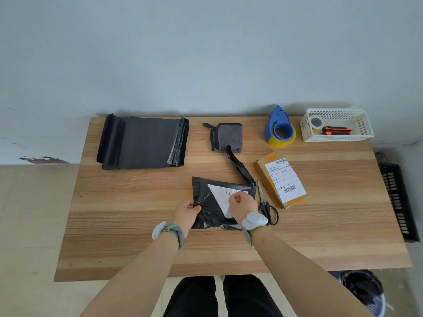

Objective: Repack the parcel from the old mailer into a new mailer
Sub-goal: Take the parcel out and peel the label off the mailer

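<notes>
The old black mailer (211,205) lies flat near the table's middle, with a white shipping label (221,195) on it. My left hand (186,212) pinches the mailer's left edge. My right hand (242,205) is closed on the label's right part. A cut black strip (240,167) trails from the mailer's top right corner. The grey folded cloth item (229,137) with black trim lies behind it, out of the mailer. A stack of new black mailers (144,143) sits at the back left.
Black scissors (266,208) lie just right of my right hand. A taped cardboard box (280,178) with labels lies beside them. A blue tape dispenser (280,126) and a white basket (336,124) stand at the back right. A bin (364,291) stands on the floor.
</notes>
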{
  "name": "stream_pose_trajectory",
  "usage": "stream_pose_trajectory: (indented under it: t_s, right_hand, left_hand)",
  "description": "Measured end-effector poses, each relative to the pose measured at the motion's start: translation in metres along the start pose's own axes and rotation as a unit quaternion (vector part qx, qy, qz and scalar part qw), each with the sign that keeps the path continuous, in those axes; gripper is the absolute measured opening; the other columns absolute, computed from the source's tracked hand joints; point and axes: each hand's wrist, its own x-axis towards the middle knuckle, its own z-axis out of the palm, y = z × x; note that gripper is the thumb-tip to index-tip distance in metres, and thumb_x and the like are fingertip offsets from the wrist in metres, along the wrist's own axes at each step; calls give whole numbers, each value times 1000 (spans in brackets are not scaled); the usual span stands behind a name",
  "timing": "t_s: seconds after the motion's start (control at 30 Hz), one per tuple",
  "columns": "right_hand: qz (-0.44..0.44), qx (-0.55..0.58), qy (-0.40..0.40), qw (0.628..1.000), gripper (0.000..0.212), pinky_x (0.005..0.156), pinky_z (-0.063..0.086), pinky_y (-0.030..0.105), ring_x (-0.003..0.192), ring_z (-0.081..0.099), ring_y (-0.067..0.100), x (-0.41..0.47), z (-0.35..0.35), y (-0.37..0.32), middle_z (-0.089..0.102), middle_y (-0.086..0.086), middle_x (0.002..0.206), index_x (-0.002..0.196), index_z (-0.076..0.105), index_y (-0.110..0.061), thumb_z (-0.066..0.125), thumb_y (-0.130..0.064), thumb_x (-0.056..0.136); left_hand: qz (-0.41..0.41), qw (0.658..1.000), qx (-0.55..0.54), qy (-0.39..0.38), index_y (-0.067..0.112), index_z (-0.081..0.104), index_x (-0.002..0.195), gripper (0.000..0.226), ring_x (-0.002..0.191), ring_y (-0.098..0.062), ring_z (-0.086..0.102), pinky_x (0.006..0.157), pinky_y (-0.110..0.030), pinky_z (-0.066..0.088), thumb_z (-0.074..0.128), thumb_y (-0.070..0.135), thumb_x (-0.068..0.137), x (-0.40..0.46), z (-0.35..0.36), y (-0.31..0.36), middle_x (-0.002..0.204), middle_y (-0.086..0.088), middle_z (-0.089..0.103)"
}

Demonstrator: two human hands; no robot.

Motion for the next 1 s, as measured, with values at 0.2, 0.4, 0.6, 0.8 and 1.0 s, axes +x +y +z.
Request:
stream_pose_trajectory:
  t_s: [0.2,0.4,0.6,0.8,1.0]
  right_hand:
    - [46,122,-123,984,13,60,53,29,54,58,18,-1,0,-2,72,7,65,92,62,-12,51,-19,90]
    - [75,171,-166,968,18,59,47,35,60,62,26,-1,7,-8,69,6,80,91,64,-13,49,-18,83]
    - [-67,-51,-61,995,43,68,40,24,81,55,14,-4,5,-13,57,-6,90,95,59,-18,56,-60,85]
    - [-113,-222,-57,967,44,74,48,34,93,60,26,2,15,-32,57,3,107,99,58,-13,40,-53,96]
    - [-150,-245,-50,956,33,64,37,32,87,59,29,3,17,-33,63,9,94,85,48,-15,34,-38,103]
  left_hand:
    - [-74,992,-39,-93,23,64,110,21,98,-21,66,88,-38,54,62,26,90,3,-2,7,107,-2,70]
    - [-6,999,-30,-20,18,68,88,10,88,-29,70,83,-44,58,71,28,87,9,15,21,95,-10,74]
    - [62,996,69,-3,9,69,87,27,75,-22,66,68,-36,53,72,35,84,7,20,22,81,-7,73]
    - [85,992,90,-11,9,60,73,35,58,-17,43,55,-28,31,69,42,84,1,21,20,57,2,52]
    - [79,988,122,43,2,56,78,58,63,-28,55,58,-33,35,49,59,91,1,16,16,67,-12,56]
